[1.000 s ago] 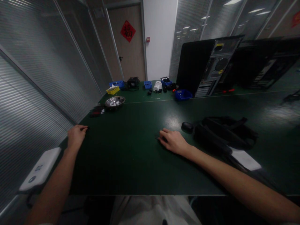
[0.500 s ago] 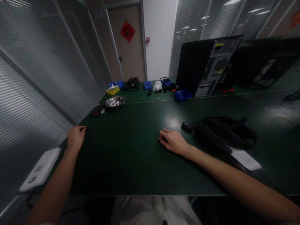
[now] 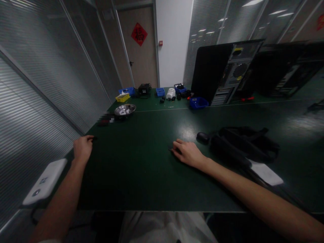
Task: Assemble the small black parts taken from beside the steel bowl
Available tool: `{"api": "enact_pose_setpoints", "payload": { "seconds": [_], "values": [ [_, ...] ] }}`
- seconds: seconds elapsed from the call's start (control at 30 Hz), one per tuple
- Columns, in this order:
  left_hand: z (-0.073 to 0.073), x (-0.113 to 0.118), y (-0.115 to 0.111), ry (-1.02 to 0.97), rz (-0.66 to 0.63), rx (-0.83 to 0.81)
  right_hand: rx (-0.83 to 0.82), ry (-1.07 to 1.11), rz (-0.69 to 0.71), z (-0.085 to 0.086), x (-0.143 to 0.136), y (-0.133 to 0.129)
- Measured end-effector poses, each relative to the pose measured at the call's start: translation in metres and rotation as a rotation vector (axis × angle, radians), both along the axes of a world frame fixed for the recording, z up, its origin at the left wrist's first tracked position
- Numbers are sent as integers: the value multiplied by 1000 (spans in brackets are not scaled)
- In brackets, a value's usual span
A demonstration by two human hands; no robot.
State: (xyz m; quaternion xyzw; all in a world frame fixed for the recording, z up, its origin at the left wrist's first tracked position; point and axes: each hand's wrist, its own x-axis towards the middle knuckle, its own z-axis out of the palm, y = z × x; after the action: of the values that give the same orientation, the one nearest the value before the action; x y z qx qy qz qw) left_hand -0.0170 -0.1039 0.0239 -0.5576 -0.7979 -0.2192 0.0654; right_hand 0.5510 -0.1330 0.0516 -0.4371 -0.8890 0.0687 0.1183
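Note:
On the dark green table (image 3: pixel 141 158), my left hand (image 3: pixel 83 147) rests near the left edge, its fingers pinched on a small dark thing too small to name. My right hand (image 3: pixel 186 152) lies right of the table's middle, fingers curled together, with a small dark tip showing at the fingertips. A black mouse (image 3: pixel 203 137) sits just beyond and to the right of my right hand. Behind my right forearm are a black strapped bag (image 3: pixel 243 143) and a white flat object (image 3: pixel 267 173). A white box-like device (image 3: pixel 45 182) lies beside my left forearm.
A metal bowl (image 3: pixel 125 110) stands at the back left, near a yellow tray (image 3: pixel 123 98). Farther back are a blue bin (image 3: pixel 198 103), a small blue basket (image 3: pixel 160 91), a white object (image 3: pixel 171 93) and a black computer case (image 3: pixel 211 72).
The whole view has shifted very slightly. Both hands keep the same place on the table and the same closed finger shape.

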Motion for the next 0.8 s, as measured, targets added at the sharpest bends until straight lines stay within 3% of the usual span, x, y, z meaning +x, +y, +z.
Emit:
{"api": "enact_pose_setpoints", "payload": {
  "seconds": [0.57,0.8],
  "values": [
    [4,13,-5,165,47,-53,-7,-21,-6,2,-1,0],
    [3,8,2,54,74,-78,-11,-14,-11,1,-1,0]
  ]
}}
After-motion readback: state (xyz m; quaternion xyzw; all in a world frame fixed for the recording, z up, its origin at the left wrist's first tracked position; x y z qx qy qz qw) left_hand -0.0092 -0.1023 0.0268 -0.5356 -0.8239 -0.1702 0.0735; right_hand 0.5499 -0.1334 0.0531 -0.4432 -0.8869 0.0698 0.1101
